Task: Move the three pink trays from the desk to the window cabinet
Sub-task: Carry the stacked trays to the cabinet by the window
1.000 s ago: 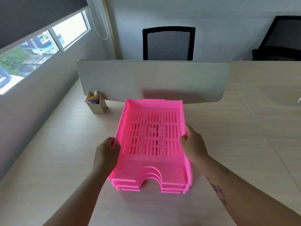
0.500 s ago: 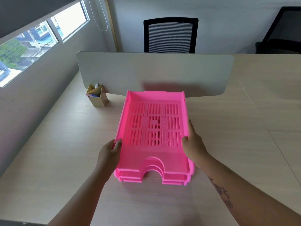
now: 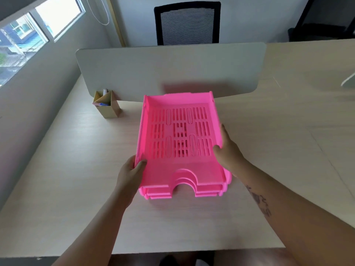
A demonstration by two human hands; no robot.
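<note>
At the far left, a window (image 3: 28,35) lets in daylight. Below it a gray wall runs along the left edge of the desk (image 3: 67,169), which is pale wood. A small cardboard pen holder (image 3: 107,105) stands on the desk near the far left, just in front of a long gray divider panel (image 3: 169,72). A few pens poke out of it.

The left hand (image 3: 130,173) is clamped on the left side wall of the pink trays (image 3: 180,143), near their front corner. Its thumb hooks over the rim and the fingers curl under the outside.

The pink trays sit in the middle of the desk, stacked one inside another. Three front lips show, each with a round cut-out in the middle. They are bright pink plastic. The top tray has a floor full of thin slots in rows, low walls on the left, right and far sides, and an open near end. Its far wall is close to the divider panel.

The right hand (image 3: 228,152) grips the right side wall, thumb inside and fingers spread along the outside.

Behind the divider panel stands a black mesh chair (image 3: 187,23).
</note>
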